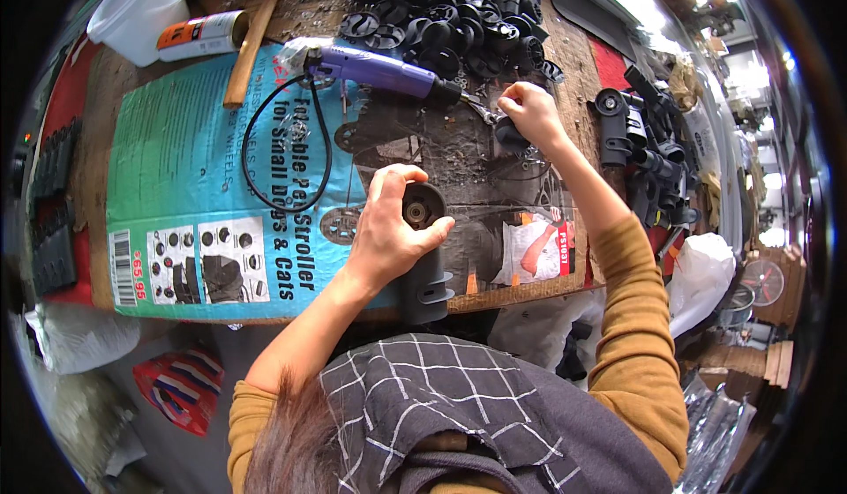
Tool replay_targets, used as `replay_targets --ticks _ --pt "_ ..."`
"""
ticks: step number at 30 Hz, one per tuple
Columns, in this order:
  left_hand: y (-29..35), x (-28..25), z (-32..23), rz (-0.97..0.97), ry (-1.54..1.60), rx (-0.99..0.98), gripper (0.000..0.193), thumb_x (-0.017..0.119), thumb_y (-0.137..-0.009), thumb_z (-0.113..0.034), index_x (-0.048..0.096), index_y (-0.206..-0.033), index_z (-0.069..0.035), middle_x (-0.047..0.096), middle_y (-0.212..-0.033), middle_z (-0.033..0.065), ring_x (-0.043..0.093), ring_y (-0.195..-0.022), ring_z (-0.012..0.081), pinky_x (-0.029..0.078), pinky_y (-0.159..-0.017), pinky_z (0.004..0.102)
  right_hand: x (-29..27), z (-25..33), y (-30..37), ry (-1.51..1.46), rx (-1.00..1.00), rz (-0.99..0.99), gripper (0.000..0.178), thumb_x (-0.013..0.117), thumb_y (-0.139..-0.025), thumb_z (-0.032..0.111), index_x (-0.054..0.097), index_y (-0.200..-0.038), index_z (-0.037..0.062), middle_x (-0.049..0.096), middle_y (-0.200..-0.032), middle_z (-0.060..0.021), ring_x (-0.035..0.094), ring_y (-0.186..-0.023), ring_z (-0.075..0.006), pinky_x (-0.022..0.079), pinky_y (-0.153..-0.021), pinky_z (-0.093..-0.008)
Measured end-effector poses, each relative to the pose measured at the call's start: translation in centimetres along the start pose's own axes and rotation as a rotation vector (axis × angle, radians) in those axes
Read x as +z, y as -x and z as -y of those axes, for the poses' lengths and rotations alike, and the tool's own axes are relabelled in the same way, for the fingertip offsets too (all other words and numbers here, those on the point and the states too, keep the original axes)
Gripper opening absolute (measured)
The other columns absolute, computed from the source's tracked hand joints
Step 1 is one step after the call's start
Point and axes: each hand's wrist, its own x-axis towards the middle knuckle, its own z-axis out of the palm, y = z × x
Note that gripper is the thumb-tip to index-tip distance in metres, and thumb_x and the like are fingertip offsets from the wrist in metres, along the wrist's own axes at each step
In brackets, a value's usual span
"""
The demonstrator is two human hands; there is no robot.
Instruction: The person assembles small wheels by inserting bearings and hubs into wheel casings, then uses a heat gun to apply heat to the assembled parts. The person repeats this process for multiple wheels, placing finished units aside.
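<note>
My left hand is wrapped round a black plastic fitting at the near edge of the bench. The fitting's round cup end faces up between thumb and fingers, with a small metal-looking ring in its centre. Farther off to the right, my right hand is closed in a pinch; whatever is between its fingertips cannot be made out. Just below those fingers sits a small dark piece. A purple power screwdriver with a black cable lies left of the right hand, its tip beside some small metal pieces.
Black round plastic parts are heaped at the back. More black fittings lie along the right. A printed cardboard sheet covers the bench. Far left are a hammer-like wooden handle, a spray can and a white tub.
</note>
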Motion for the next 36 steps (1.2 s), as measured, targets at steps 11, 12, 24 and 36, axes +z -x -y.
replay_targets --ticks 11,12,24,36 --pt "-0.1 0.2 0.5 -0.050 0.004 0.030 0.058 0.079 -0.067 -0.021 0.050 -0.115 -0.005 0.055 -0.108 0.0174 0.058 -0.101 0.0347 0.049 -0.086 0.0421 2.9 10.4 11.2 -0.370 -0.238 0.187 0.010 0.071 -0.078 0.010 0.068 -0.082 0.0018 0.058 -0.074 -0.0078 0.057 -0.068 -0.0195 0.046 -0.062 -0.0323" --pt "-0.1 0.2 0.5 -0.046 0.011 0.026 0.058 0.079 -0.067 -0.021 0.050 -0.115 -0.005 0.055 -0.108 0.0175 0.058 -0.101 0.0348 0.049 -0.086 0.0422 3.0 10.5 11.2 -0.342 -0.255 0.191 0.009 0.072 -0.079 0.009 0.069 -0.083 0.0010 0.058 -0.075 -0.0064 0.056 -0.067 -0.0161 0.045 -0.062 -0.0298" --pt "-0.2 0.1 -0.1 -0.040 0.003 0.004 0.059 0.085 -0.069 -0.029 0.052 -0.111 -0.003 0.052 -0.106 0.0137 0.056 -0.097 0.0282 0.047 -0.088 0.0375 0.0 2.2 2.8 0.011 0.120 -0.216 0.020 0.073 -0.082 0.026 0.073 -0.081 0.0064 0.069 -0.081 -0.0113 0.066 -0.077 -0.0257 0.050 -0.072 -0.0379" --pt "0.2 0.4 0.6 -0.161 -0.028 0.230 0.052 0.083 -0.074 -0.023 0.052 -0.113 -0.006 0.041 -0.126 0.0162 0.044 -0.121 0.0363 0.044 -0.097 0.0447 0.0 4.4 1.3 -0.197 0.065 -0.007 0.024 0.073 -0.079 0.024 0.073 -0.088 0.0020 0.070 -0.075 -0.0090 0.065 -0.068 -0.0156 0.051 -0.067 -0.0304"
